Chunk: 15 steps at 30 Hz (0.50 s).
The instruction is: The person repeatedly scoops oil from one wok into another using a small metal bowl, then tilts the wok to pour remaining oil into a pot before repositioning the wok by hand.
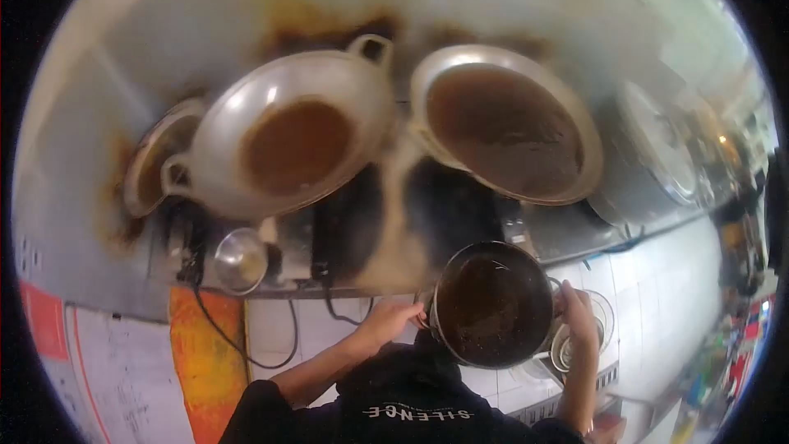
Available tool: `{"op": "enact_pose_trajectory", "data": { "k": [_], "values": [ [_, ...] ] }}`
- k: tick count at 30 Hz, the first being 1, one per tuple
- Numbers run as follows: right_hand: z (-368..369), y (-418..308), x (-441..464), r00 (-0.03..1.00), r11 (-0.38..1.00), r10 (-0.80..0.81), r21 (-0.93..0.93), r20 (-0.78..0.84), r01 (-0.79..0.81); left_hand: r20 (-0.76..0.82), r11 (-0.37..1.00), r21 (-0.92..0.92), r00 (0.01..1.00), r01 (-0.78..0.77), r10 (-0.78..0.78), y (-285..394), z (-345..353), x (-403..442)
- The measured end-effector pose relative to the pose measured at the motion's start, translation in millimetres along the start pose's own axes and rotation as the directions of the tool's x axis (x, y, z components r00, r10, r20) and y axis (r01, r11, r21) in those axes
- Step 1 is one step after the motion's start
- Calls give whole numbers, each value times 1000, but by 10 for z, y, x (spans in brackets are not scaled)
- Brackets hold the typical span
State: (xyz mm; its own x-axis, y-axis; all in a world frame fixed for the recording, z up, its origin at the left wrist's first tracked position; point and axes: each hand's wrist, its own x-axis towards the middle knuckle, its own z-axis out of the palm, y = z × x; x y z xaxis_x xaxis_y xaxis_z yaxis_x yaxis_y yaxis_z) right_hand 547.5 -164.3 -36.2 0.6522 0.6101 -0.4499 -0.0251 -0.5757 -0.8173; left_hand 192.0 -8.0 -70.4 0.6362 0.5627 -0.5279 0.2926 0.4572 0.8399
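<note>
Between my two hands is a dark cooking pot (493,312) with brown liquid inside, held in front of my body below the counter edge. My left hand (389,322) is closed round the handle on the pot's left side. On the right side, my right hand (575,312) grips the opposite handle, its fingers partly hidden. Beyond the pot, a wide wok (567,185) is nearly full of dark brown liquid. To its left, a bigger two-handled wok (218,123) has a smaller pool of brown liquid at its bottom.
Another pan (136,185) stands at the far left, partly behind the big wok. A small metal bowl (241,261) sits near the counter's front edge. At the right is a large lidded pot (657,140). Black cables (294,337) hang below the counter. A floor drain grate (542,411) lies below.
</note>
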Motion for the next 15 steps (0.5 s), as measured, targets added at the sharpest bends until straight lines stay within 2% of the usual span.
{"op": "enact_pose_trajectory", "data": {
  "k": [1,2,3,5,6,7,9,10,12,13,15],
  "values": [
    [205,-56,-36,1000,999,20,-32,25,-19,-69,996,60,995,-67,71,-149,-133,12],
    [471,-242,-194,1000,1000,9,-26,1,-9,-88,932,283,962,-226,259,-270,-288,27],
    [583,-10,27,998,995,-57,-84,2,57,-114,930,284,955,-234,275,-378,-400,35],
    [927,102,188,999,1000,-28,-13,15,28,-329,972,227,935,-60,135,-334,-568,33],
    [1054,180,307,998,998,-59,-10,35,59,-387,962,272,918,22,88,-502,-697,170],
    [1185,240,433,994,996,-89,-7,56,89,-408,964,266,907,10,103,-421,-756,141],
    [1461,280,569,991,993,-103,62,83,98,-500,912,390,861,128,93,-232,-874,87],
    [1579,260,598,989,992,-114,60,98,108,-519,916,381,849,129,96,-207,-919,88],
    [1757,337,821,979,984,-177,23,104,176,-543,877,473,811,83,216,-167,-1025,154],
    [1815,281,920,975,983,-184,20,127,183,-563,881,463,799,92,212,-177,-1117,264],
    [1952,257,1045,940,956,-292,37,174,290,-598,853,510,759,111,258,-260,-1286,490]
  ]
}}
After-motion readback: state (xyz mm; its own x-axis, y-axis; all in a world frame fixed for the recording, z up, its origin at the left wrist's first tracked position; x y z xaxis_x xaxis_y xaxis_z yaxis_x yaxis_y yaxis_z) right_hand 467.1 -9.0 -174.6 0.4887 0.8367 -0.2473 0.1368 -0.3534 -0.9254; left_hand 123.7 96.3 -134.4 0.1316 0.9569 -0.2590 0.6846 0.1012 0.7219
